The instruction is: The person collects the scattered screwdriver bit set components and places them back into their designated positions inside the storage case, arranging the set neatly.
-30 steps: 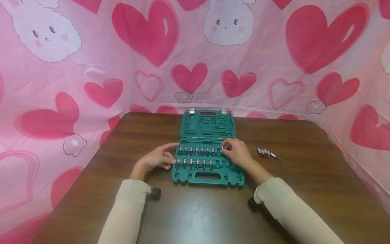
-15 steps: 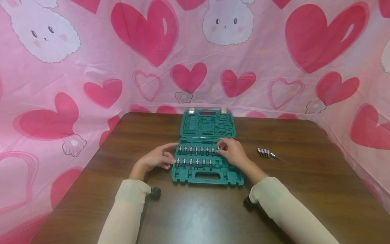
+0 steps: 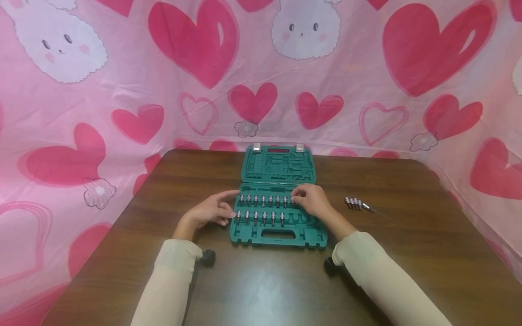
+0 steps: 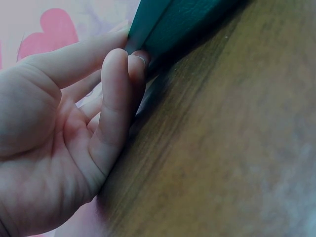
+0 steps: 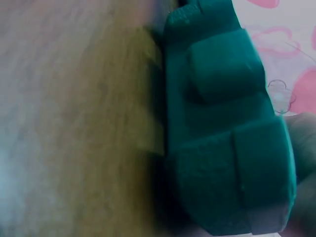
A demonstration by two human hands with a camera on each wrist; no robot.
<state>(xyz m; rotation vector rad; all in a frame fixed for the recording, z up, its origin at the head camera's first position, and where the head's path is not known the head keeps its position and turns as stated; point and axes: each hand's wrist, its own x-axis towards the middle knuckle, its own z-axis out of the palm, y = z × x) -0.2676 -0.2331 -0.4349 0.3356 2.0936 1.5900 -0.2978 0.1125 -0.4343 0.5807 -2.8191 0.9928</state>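
Note:
A green bit-socket case (image 3: 245,236) lies open on the table, its lid tipped back behind it. Two rows of bit sockets (image 3: 255,216), chrome at the top with dark bits below, fill its left and middle slots. My right hand (image 3: 313,199) is over the right part of the case, thumb and fingertips pinching a bit socket (image 3: 292,199) at the right end of the back row, partly hidden by the fingers. My left hand (image 3: 210,210) is at the case's left side, forefinger and thumb touching its edge. In the left wrist view, fingertips meet the green case wall (image 4: 158,34).
Several loose bit sockets (image 3: 353,203) lie in a small group on the brown wooden table (image 3: 391,235), right of the case. A pink cloth with hearts (image 3: 318,111) hangs behind the table and along its sides. In the right wrist view, the case's front edge (image 5: 222,123) looms close.
My right hand has moved slightly left with the pinched bit socket, bringing it beside the last one in the back row. The left hand has stayed in place.

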